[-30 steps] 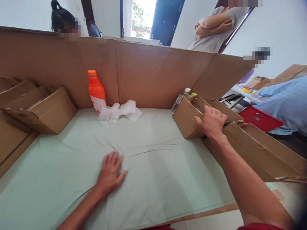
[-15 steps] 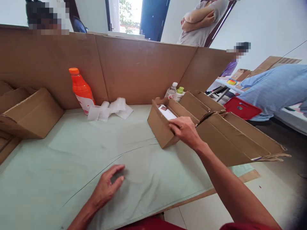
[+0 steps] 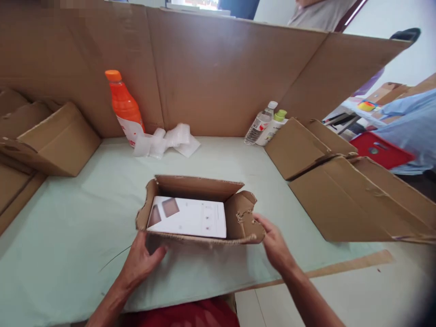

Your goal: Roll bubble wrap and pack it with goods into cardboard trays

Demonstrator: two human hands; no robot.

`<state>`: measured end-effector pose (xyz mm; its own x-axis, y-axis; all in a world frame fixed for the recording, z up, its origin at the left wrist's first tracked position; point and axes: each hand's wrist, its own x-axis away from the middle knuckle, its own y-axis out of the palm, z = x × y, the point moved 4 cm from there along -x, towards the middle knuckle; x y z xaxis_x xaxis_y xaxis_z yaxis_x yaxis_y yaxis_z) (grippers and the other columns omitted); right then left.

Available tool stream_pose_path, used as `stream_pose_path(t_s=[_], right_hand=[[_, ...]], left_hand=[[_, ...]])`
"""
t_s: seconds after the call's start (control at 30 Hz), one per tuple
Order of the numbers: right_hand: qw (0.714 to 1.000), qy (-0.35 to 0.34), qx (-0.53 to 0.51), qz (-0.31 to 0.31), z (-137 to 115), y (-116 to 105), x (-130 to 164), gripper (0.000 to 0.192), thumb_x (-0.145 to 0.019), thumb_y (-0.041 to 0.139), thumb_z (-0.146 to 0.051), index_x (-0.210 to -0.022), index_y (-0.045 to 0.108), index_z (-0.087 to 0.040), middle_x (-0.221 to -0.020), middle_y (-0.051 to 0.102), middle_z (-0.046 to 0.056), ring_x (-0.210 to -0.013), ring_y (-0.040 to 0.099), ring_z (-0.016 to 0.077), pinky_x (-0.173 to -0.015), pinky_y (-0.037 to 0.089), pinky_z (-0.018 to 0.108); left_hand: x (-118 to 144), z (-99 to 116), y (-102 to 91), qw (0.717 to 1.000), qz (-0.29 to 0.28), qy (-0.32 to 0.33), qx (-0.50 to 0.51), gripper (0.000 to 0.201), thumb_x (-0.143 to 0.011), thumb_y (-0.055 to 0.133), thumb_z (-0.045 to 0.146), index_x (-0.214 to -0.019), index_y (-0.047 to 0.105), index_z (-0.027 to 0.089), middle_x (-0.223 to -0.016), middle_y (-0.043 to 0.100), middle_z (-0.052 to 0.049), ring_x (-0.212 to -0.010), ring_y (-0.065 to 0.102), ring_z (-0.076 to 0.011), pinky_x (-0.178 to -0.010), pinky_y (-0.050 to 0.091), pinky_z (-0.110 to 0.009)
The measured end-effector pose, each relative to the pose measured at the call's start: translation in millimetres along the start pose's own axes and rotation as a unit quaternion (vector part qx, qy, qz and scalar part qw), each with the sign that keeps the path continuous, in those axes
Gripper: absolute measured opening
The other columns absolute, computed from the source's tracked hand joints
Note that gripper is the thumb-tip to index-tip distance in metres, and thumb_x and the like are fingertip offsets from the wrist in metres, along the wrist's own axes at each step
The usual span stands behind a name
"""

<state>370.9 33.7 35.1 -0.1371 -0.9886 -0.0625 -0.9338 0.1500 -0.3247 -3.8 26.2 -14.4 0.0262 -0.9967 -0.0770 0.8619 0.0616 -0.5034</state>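
An open cardboard box (image 3: 200, 188) sits on the pale green table cover (image 3: 68, 227) right in front of me. A white product box (image 3: 189, 217) with two brown squares printed on it lies flat inside. My left hand (image 3: 139, 261) grips the box's near left corner from below. My right hand (image 3: 274, 245) holds the torn right flap and near right corner. The box's flaps stand open.
A tall cardboard screen (image 3: 218, 68) walls the back and sides. An orange bottle (image 3: 124, 106) and crumpled bubble wrap (image 3: 166, 140) stand at the back, two small bottles (image 3: 265, 125) to the right. Closed boxes lean at left (image 3: 54, 141) and right (image 3: 340, 190). Other people are beyond the screen.
My right hand pulled the front box off the right-hand row and brought it to the table's middle. My left hand left the table cover and took the box's near left corner.
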Motion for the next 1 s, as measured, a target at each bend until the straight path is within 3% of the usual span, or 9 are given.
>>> stream_pose_path(t_s=[0.1,0.2,0.3,0.43,0.57,0.7,0.8,0.9,1.0], right_hand=[[0.997,0.030,-0.035,-0.057,12,43,8,0.048,-0.088,0.061,-0.062,-0.110,0.078,-0.022,-0.111,0.077,0.009,-0.113,0.068,0.0297,-0.096,0.056,0.041],[0.994,0.037,-0.047,-0.089,2,72,-2,0.051,-0.092,0.055,-0.063,-0.110,0.078,-0.021,-0.109,0.077,0.009,-0.112,0.066,0.0312,-0.097,0.054,0.042],[0.989,0.027,-0.053,-0.136,-13,105,-31,0.052,-0.093,0.052,-0.063,-0.108,0.077,-0.020,-0.106,0.076,0.008,-0.105,0.065,0.0301,-0.094,0.054,0.041],[0.980,0.004,-0.097,-0.177,-23,158,-77,0.055,-0.094,0.050,-0.065,-0.115,0.072,-0.020,-0.110,0.074,0.008,-0.107,0.063,0.0272,-0.098,0.050,0.040],[0.968,-0.026,-0.084,-0.235,-24,190,-115,0.053,-0.096,0.047,-0.062,-0.118,0.071,-0.020,-0.117,0.073,0.008,-0.109,0.065,0.0247,-0.093,0.053,0.037],[0.972,-0.118,0.056,-0.193,-29,182,-165,0.042,-0.095,0.051,-0.051,-0.110,0.074,-0.018,-0.097,0.077,0.006,-0.091,0.068,0.0225,-0.081,0.055,0.034],[0.972,-0.132,0.113,-0.161,-39,181,-218,0.037,-0.095,0.049,-0.041,-0.112,0.073,-0.019,-0.099,0.076,0.006,-0.086,0.068,0.0211,-0.077,0.055,0.033],[0.961,-0.153,0.168,-0.157,-61,206,-276,0.032,-0.091,0.053,-0.031,-0.114,0.073,-0.020,-0.109,0.075,0.007,-0.092,0.068,0.0217,-0.082,0.054,0.034],[0.947,-0.178,0.224,-0.148,-84,253,-323,0.034,-0.085,0.061,-0.022,-0.118,0.071,-0.021,-0.122,0.072,0.009,-0.114,0.062,0.0264,-0.099,0.047,0.042]], left_hand=[[0,3,2.0,0.999,-0.005,-0.025,0.042,0.066,-0.079,0.069,0.046,-0.137,0.053,0.017,-0.132,0.064,-0.016,-0.127,0.060,-0.0339,-0.107,0.049,-0.048],[-11,0,-9.7,0.996,0.036,-0.055,0.066,0.059,-0.077,0.070,0.050,-0.124,0.058,0.016,-0.120,0.069,-0.015,-0.114,0.066,-0.0326,-0.097,0.054,-0.046],[-33,-10,-31.8,0.990,0.085,-0.079,0.074,0.056,-0.071,0.072,0.054,-0.111,0.059,0.016,-0.107,0.070,-0.012,-0.098,0.068,-0.0297,-0.086,0.056,-0.043],[-71,-25,-61.8,0.981,0.155,-0.086,0.077,0.057,-0.068,0.073,0.054,-0.109,0.057,0.017,-0.095,0.067,-0.006,-0.089,0.065,-0.0249,-0.080,0.053,-0.038],[-92,-42,-71.8,0.968,0.222,-0.087,0.080,0.054,-0.068,0.072,0.053,-0.107,0.054,0.019,-0.093,0.062,-0.004,-0.086,0.061,-0.0230,-0.079,0.051,-0.037],[-92,-59,-62.6,0.964,0.227,-0.089,0.105,0.054,-0.073,0.071,0.050,-0.114,0.055,0.019,-0.104,0.064,-0.007,-0.101,0.062,-0.0266,-0.092,0.051,-0.040],[-89,-72,-56.4,0.966,0.214,-0.093,0.114,0.056,-0.077,0.070,0.046,-0.125,0.055,0.020,-0.112,0.067,-0.008,-0.107,0.063,-0.0271,-0.096,0.052,-0.041],[-86,-85,-52.7,0.965,0.214,-0.104,0.109,0.059,-0.078,0.071,0.046,-0.130,0.056,0.021,-0.112,0.070,-0.009,-0.102,0.067,-0.0268,-0.091,0.057,-0.040],[-85,-92,-51.4,0.962,0.237,-0.104,0.087,0.058,-0.078,0.070,0.047,-0.130,0.060,0.022,-0.107,0.073,-0.008,-0.095,0.070,-0.0270,-0.086,0.060,-0.039]])
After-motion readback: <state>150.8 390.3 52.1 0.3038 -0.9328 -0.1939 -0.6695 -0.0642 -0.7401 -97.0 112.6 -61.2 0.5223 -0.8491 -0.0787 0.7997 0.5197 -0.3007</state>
